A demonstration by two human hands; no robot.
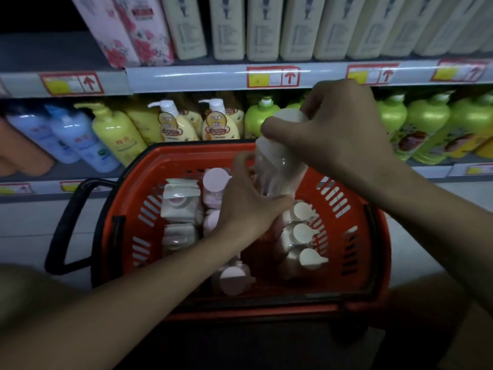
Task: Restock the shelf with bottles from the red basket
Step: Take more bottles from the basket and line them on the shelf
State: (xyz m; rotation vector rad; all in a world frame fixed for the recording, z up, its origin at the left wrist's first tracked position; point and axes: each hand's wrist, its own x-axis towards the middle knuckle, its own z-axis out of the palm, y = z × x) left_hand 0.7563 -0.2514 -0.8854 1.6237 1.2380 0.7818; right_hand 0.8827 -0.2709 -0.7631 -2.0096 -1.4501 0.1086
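At the left of the red plastic slotted basket (pixel 354 236) stand wrapped white packs (pixel 180 198), with pink-capped bottles (pixel 216 180) beside them. Above the basket's middle, the left hand (pixel 248 201) curls round the lower end of a pale translucent bottle (pixel 280 166). The right hand (pixel 338 129) grips its cap end from above. The bottle's long axis runs near to far, tilting up toward the far shelf of green bottles (pixel 426 124). Both hands hold it equally. White-capped bottles (pixel 304 231) stand at the basket's right.
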